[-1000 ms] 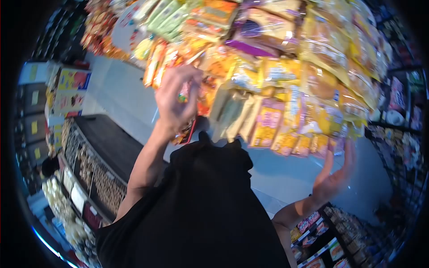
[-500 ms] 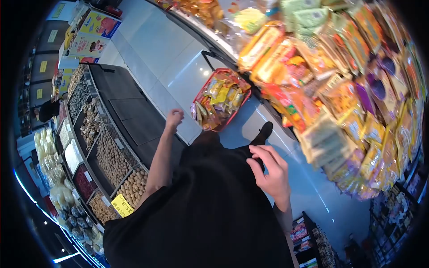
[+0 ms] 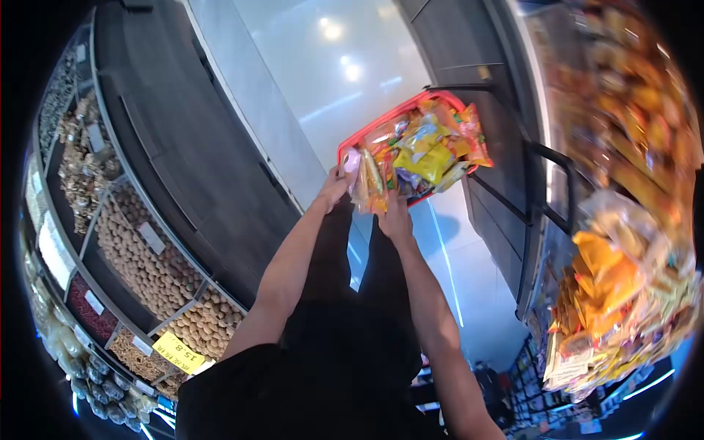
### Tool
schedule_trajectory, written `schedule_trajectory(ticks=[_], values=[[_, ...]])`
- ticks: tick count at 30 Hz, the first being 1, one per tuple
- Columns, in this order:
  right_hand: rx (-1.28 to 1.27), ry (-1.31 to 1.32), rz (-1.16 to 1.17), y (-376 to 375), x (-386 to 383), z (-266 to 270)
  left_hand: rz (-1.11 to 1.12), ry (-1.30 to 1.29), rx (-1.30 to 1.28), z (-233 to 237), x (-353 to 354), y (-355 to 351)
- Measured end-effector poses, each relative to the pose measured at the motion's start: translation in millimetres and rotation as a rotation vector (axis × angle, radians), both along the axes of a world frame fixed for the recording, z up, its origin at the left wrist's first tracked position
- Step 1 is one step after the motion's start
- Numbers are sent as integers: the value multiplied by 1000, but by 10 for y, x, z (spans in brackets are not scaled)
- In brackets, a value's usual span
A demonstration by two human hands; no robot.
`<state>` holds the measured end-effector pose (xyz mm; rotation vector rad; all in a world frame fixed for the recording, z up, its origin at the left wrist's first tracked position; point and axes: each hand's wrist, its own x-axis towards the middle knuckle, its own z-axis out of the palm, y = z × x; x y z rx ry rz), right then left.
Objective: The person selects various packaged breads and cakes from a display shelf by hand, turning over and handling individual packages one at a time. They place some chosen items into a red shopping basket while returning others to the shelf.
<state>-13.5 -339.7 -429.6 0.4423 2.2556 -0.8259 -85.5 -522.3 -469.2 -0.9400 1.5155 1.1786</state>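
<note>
A red basket full of packaged snacks stands on the floor in front of me. My left hand is at the basket's near left corner, its fingers bent against a pale purple packet. My right hand touches the packets at the near side, by some orange and clear packages. Its fingertips are partly hidden among the packages, so its grip is unclear. Yellow packets lie on top in the middle of the basket.
Bins of dried goods, with walnuts and a yellow price sign, line the left. A shelf of packaged snacks stands at the right. The black basket handle reaches toward that shelf. Pale floor tiles lie beyond the basket.
Both my hands have moved forward and down to the near edge of the basket, reaching its packets. The view has turned and come closer to the basket.
</note>
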Motion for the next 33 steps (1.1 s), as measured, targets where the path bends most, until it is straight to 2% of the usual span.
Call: schedule_trajectory(ticks=[1, 4, 7, 8, 10, 12, 14, 15, 17, 18, 19, 21, 23, 25, 27, 29, 31, 33], values=[[-5, 2, -8, -46, -79, -81, 20, -42, 5, -105, 70, 13], [11, -89, 15, -187, -255, -416, 439, -119, 78, -554, 208, -19], [13, -230, 10, -310, -305, -651, 549, -123, 150, -927, 393, -139], [9, -178, -49, -349, -237, -759, 576, -120, 19, -719, 284, -87], [9, -129, -93, -381, -141, -843, 600, -143, 68, -887, 396, -141], [31, -28, -125, -397, -131, -783, 618, -146, 120, -918, 388, -250], [59, -15, -94, -348, -176, -630, 784, -124, 464, -881, 412, -357], [80, 1, -78, -335, -241, -532, 793, -116, 472, -851, 408, -390], [71, 15, -69, -257, -349, -328, 985, -112, 615, -774, 427, -476], [63, 20, -74, -192, -382, -216, 1022, -147, 751, -810, 453, -554], [71, 37, -72, -125, -406, -82, 1018, -135, 768, -815, 499, -560], [-83, -49, -240, 22, -439, 246, 958, -146, 657, -274, 340, -536], [-140, -14, -320, 151, -492, 606, 877, -141, 747, 25, 277, -555], [-282, 13, -472, 260, -508, 972, 638, -70, 744, 433, 174, -540], [-315, 58, -561, 372, -502, 1343, 552, -61, 756, 885, 9, -436], [-351, 108, -658, 460, -482, 1689, 472, 23, 954, 1346, -134, -330], [-481, 191, -791, 509, -451, 2017, 342, 97, 1004, 1783, -295, -204], [-484, 263, -824, 529, -417, 2356, 217, 184, 1037, 2197, -426, -58]])
